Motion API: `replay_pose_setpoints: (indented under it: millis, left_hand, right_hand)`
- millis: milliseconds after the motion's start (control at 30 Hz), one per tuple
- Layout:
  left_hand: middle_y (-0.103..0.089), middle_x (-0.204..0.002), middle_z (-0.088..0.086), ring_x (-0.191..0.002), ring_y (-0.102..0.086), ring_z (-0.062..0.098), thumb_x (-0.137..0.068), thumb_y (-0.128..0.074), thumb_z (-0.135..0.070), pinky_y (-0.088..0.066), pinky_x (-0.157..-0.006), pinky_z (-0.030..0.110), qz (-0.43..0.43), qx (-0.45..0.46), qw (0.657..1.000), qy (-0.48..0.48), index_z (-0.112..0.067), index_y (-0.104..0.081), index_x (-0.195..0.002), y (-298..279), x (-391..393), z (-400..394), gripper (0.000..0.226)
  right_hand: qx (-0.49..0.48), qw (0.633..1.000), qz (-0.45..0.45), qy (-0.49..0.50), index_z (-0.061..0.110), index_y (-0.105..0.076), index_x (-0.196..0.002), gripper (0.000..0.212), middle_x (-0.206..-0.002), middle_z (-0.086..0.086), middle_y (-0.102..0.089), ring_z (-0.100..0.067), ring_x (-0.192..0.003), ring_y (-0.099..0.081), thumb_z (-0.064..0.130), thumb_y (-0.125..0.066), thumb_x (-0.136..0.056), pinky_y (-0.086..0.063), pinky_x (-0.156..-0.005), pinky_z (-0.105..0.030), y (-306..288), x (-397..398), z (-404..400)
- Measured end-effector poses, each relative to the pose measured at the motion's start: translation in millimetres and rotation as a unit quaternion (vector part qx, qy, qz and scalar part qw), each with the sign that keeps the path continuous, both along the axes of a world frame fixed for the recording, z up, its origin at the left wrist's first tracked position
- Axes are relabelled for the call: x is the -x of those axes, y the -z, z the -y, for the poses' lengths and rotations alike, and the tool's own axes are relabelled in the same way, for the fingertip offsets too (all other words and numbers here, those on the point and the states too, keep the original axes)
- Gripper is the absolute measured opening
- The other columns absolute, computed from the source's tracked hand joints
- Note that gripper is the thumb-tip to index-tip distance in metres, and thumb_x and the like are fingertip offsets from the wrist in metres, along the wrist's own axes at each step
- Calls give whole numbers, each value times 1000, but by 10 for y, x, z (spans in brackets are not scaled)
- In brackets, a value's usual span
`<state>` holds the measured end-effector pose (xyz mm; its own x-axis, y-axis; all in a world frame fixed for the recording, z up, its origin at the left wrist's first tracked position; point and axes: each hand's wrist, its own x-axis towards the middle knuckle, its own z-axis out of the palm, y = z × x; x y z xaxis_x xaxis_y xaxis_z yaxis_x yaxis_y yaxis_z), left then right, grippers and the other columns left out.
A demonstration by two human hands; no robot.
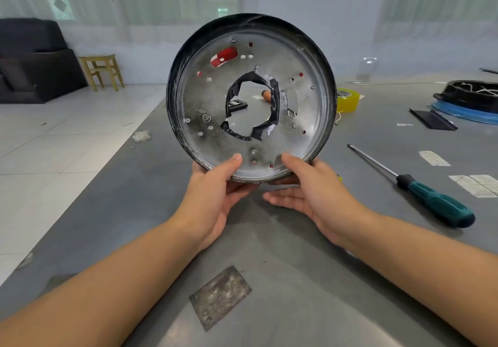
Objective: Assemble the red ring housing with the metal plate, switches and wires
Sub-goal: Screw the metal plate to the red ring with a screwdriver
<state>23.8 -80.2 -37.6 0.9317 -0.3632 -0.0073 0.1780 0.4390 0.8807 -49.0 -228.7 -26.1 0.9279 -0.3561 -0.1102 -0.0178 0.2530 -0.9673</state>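
Round perforated silver metal plate (296,58) upright, lower rim pinched by left hand (215,187) and right hand (310,187), bare grey tabletop (269,238) beneath, green-handled screwdriver (431,201) right of right hand

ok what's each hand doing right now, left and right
Left hand: grips the lower edge of the round metal plate, thumb on its face.
Right hand: grips the same edge, thumb on its face.

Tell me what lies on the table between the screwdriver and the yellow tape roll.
Head view: only bare grey table between the screwdriver and the yellow tape roll.
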Motion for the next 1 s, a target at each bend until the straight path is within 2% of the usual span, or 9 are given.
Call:
replay_pose_setpoints:
  millis: [67,167,233,300,367,533,633,767,1000]
  left_hand:
    - [-74,-130,11,-118,-73,29,-102,-65,-12,-61,-98,50,17,-5,999,37,-10,-51,-149,14,-15,-19,49]
    - [-68,-140,14,-128,-67,33,-92,-78,-17,-53,-109,54,38,-19,989,142,-13,-41,-155,22,-97,-120,73]
    - [-63,-146,16,-134,-62,36,-85,-77,-5,-50,-111,56,35,-27,976,215,-13,-38,-156,16,-181,-224,82]
    - [-66,-143,11,-133,-62,36,-77,-66,17,-51,-109,56,12,-16,968,252,-15,-47,-149,14,-252,-303,81]
    - [-73,-132,8,-129,-66,37,-69,-55,33,-53,-106,54,-13,10,967,254,-16,-59,-136,29,-294,-330,83]
    - [-67,-133,29,-121,-70,36,-72,-58,23,-63,-90,38,-40,28,975,216,6,-75,-118,35,-311,-306,51]
    - [-71,-130,25,-119,-72,33,-69,-65,20,-62,-87,30,-25,27,975,221,3,-79,-112,33,-296,-317,48]
    - [-75,-125,18,-115,-74,28,-52,-78,7,-62,-85,27,5,18,978,209,-8,-84,-105,16,-265,-314,55]
    - [-76,-124,15,-114,-75,26,-56,-77,5,-62,-85,27,20,24,980,196,-12,-85,-103,-6,-206,-291,51]
  right_hand:
    - [13,1000,-20,-6,2,-65,-116,28,-95,-20,-77,-35,-81,-77,25,-56,-103,-64,-68,-33,-4,15,-4]
    - [-5,1000,-16,8,-4,-65,-111,25,-82,-18,-75,-29,-74,-75,17,-53,-104,-62,-63,-28,-4,29,11]
    - [-27,999,-14,17,-5,-65,-109,24,-80,-17,-75,-26,-69,-72,15,-53,-104,-59,-60,-27,-23,35,27]
    - [-38,999,-15,18,-4,-65,-104,22,-77,-16,-74,-23,-63,-70,15,-52,-104,-57,-56,-25,-39,39,38]
    - [-34,999,-19,11,-3,-65,-101,22,-76,-16,-74,-21,-60,-70,15,-52,-103,-57,-54,-24,-44,45,39]
    - [-28,999,-32,2,-2,-63,-97,20,-65,-10,-72,-24,-65,-73,15,-54,-103,-57,-55,-25,-33,55,-17]
    - [-42,999,-33,2,-4,-62,-101,20,-64,-10,-69,-28,-68,-74,15,-56,-102,-58,-56,-25,-29,51,-63]
    - [-51,998,-36,7,-5,-63,-104,20,-67,-10,-65,-29,-72,-75,13,-58,-101,-59,-59,-25,-32,57,-83]
    - [-62,997,-36,11,-3,-64,-100,16,-76,-13,-66,-28,-74,-74,12,-58,-102,-61,-62,-26,-38,74,-111]
